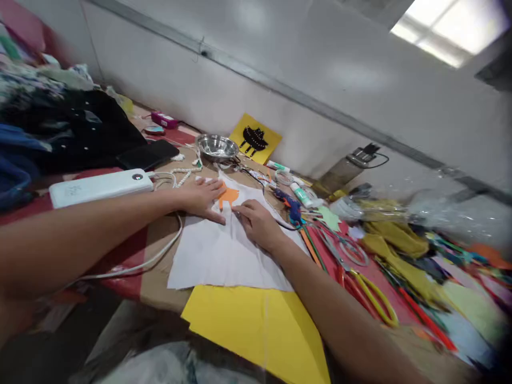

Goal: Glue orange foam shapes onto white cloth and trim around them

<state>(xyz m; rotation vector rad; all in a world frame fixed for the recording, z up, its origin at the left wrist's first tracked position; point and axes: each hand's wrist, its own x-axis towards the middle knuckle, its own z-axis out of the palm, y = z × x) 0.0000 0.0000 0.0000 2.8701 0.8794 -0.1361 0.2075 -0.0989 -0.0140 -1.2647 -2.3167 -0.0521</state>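
Note:
A small orange cutout [229, 195], shaped with a body and narrow legs, lies on a creased white sheet [224, 256] that looks like cloth. My left hand [202, 199] is pressed flat on the sheet, fingers spread, its fingertips at the cutout's left edge. From the right, my right hand [256, 221] reaches in with bent fingers, their tips closed at the cutout's lower right leg; the thumb is mostly hidden. Below the white sheet, yellow paper [256, 325] sticks out over the table's near edge.
A white power bank [102, 188] with a cable and a black phone [148, 154] lie left. Behind are a steel bowl [217, 147] and a yellow card [256, 138] with a black cutout. A blue glue gun [290, 205], scissors [374, 298] and a bottle [340, 173] sit right.

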